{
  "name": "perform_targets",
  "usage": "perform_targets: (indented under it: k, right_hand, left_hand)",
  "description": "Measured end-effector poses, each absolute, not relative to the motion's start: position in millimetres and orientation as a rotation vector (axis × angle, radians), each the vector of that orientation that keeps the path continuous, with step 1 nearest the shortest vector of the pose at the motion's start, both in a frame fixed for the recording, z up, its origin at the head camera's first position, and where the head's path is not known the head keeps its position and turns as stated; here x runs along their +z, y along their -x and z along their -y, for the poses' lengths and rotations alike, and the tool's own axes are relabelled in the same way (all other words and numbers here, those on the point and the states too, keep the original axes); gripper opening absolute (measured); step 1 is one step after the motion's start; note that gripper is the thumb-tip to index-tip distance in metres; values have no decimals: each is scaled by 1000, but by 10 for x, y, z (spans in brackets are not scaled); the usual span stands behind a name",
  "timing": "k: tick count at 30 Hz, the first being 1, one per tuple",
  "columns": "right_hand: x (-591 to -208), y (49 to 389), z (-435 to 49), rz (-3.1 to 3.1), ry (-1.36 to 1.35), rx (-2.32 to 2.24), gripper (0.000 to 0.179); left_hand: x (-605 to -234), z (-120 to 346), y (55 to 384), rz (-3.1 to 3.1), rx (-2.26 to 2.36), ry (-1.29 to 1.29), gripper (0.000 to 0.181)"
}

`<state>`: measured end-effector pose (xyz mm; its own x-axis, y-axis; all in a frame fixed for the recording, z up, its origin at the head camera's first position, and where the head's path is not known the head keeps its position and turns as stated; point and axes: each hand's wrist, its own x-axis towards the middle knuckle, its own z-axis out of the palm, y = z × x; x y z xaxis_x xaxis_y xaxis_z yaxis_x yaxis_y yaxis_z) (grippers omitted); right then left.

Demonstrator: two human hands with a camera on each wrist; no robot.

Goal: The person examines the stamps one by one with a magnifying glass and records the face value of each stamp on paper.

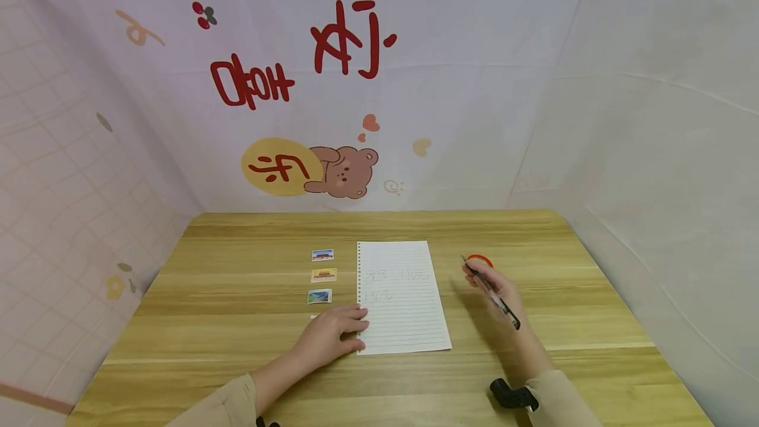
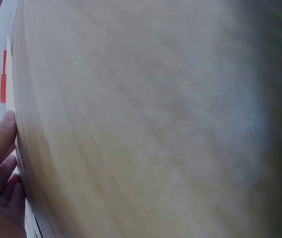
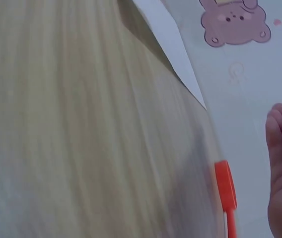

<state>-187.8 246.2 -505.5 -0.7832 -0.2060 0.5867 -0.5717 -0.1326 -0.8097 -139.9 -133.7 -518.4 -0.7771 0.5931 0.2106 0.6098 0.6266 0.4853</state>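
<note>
Wood-grained tabletop (image 1: 237,275) bears ruled white paper (image 1: 404,302), faintly handwritten

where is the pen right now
In the head view, the pen is held in the right hand, to the right of the lined paper.

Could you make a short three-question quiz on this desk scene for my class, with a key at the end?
1. True or false: the left hand is at the left edge of the lined sheet.

2. In the head view, how many small picture cards left of the lined sheet show in full?

3. What does the right hand hold?
A. the lined sheet
B. a pen
C. one of the small picture cards

Key: 1. True; 2. Three; 3. B
</note>
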Motion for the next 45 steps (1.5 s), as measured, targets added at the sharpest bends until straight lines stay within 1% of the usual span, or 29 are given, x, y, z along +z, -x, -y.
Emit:
perform_targets:
  k: [3, 6, 9, 13, 16, 19, 26, 32, 38, 42, 45]
  right_hand:
    - [-5040, 1857, -2590, 1909, -924, 2051, 32]
    - [-5038, 1827, -2729, 1988, -889, 2100, 34]
    - [-5033, 1792, -2854, 2089, -744, 2161, 37]
    - [-5000, 1752, -2962, 2154, -442, 2222, 42]
    - [-4967, 1742, -3019, 2205, -284, 2133, 42]
    - [-4932, 1730, -3080, 2275, -203, 1993, 41]
    - [-4836, 1715, -3251, 2469, -73, 1658, 52]
    - [-4793, 1742, -3417, 2541, -23, 1359, 44]
    - [-4814, 1778, -3520, 2591, 135, 1034, 33]
    - [-4880, 1823, -3578, 2592, 192, 928, 25]
    - [-4951, 1854, -3618, 2595, 207, 894, 23]
  left_hand:
    - [-5178, 1337, 1397, 2805, -848, 1039, 39]
    - [-5171, 1338, 1394, 2805, -853, 1040, 39]
    - [-5162, 1338, 1392, 2808, -858, 1040, 39]
    - [-5147, 1339, 1388, 2813, -849, 1042, 40]
    - [-5137, 1339, 1382, 2816, -842, 1043, 40]
    - [-5129, 1335, 1378, 2816, -845, 1049, 40]
    - [-5120, 1326, 1368, 2815, -839, 1059, 39]
    - [-5121, 1320, 1363, 2819, -838, 1053, 39]
    - [-5129, 1319, 1368, 2816, -815, 1053, 40]
    - [-5129, 1321, 1369, 2814, -825, 1054, 40]
    - [-5124, 1322, 1366, 2813, -829, 1055, 40]
